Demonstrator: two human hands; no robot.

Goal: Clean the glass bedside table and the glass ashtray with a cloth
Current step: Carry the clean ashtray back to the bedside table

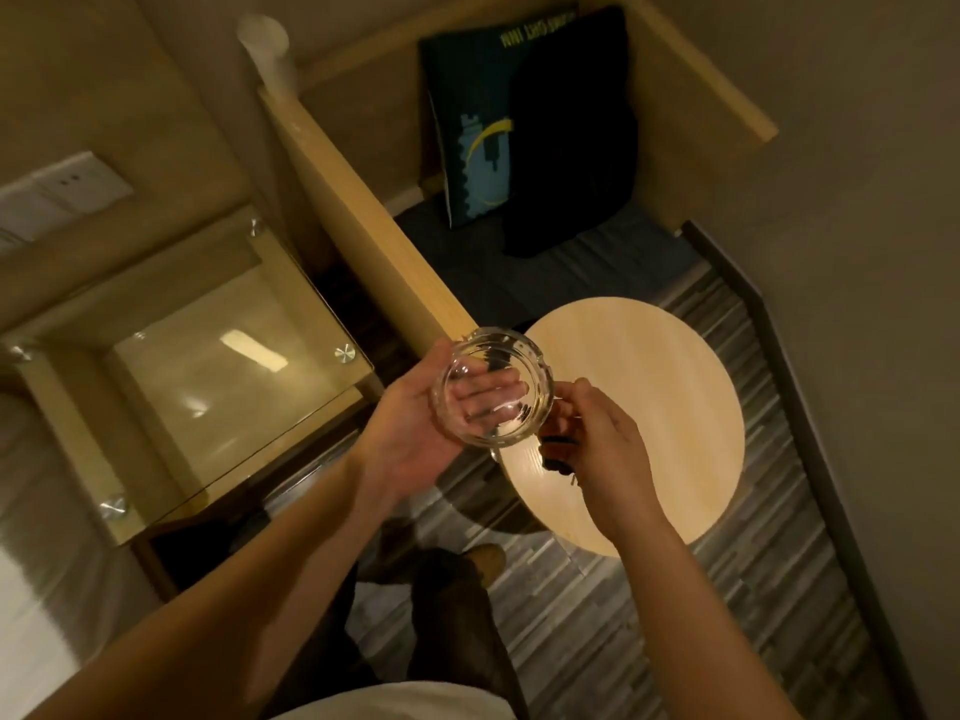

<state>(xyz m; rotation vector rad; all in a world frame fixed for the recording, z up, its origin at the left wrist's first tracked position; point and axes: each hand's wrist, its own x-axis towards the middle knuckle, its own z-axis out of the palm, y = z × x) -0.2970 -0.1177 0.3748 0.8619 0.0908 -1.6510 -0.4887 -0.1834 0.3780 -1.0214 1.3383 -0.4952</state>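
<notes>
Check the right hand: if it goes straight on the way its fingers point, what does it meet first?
The glass ashtray, at its right rim. The right hand points up-left at it from close by; whether its fingers already touch is unclear.

The glass ashtray (pixel 493 389) is held in the air at the centre, lying on the palm of the left hand (pixel 415 433), with the fingers (pixel 493 394) beneath its base. The right hand (pixel 605 452) pinches its right rim. The glass bedside counter (pixel 208 366) stands below and to the left, against the wall, with a wall socket panel (pixel 62 192) behind it. The round counter (pixel 649 407) stands on the floor (pixel 675 615) to the right, partly under the right hand. A wooden side panel (pixel 363 231) runs diagonally between the two counters. Behind it, two cushions (pixel 519 122) lean upright on a seat (pixel 571 272). The person's feet (pixel 483 558) stand on the floor in front, between the counters.
</notes>
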